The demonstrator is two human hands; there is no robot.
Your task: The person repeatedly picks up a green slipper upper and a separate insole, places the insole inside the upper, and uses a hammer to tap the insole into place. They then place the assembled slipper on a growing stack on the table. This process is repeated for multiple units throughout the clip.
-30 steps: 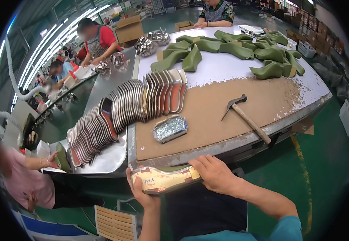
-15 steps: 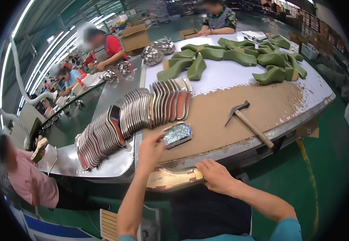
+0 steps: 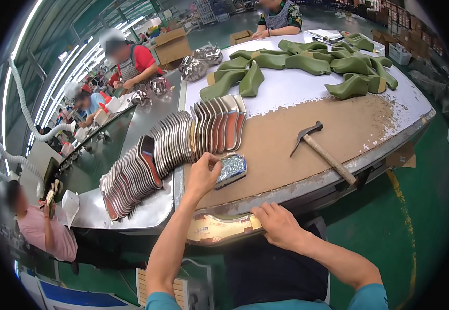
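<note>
A long tan insole (image 3: 217,231) with brown patches lies sole side up along the table's near edge, seemingly on a shoe last whose body is mostly hidden. My right hand (image 3: 277,225) grips its right end, fingers over the top. My left hand (image 3: 203,175) is at the left rim of a small blue-edged box of silvery tacks (image 3: 232,168). Its thumb and fingers are pinched together; whatever they hold is too small to make out. Beyond the box, a hammer (image 3: 325,155) with a wooden handle rests on the brown board, its handle reaching the near edge.
Curved, metal-edged insole pieces (image 3: 173,147) stand in packed rows left of the box. Green shoe lasts (image 3: 307,63) are heaped at the table's far side, near silvery wrapped bundles (image 3: 201,63). Co-workers stand beyond the table and at the left; one in pink (image 3: 46,230) holds a shoe piece.
My left hand has moved up and slightly right, against the tack box. The right hand keeps its grip on the insole. The view has shifted slightly.
</note>
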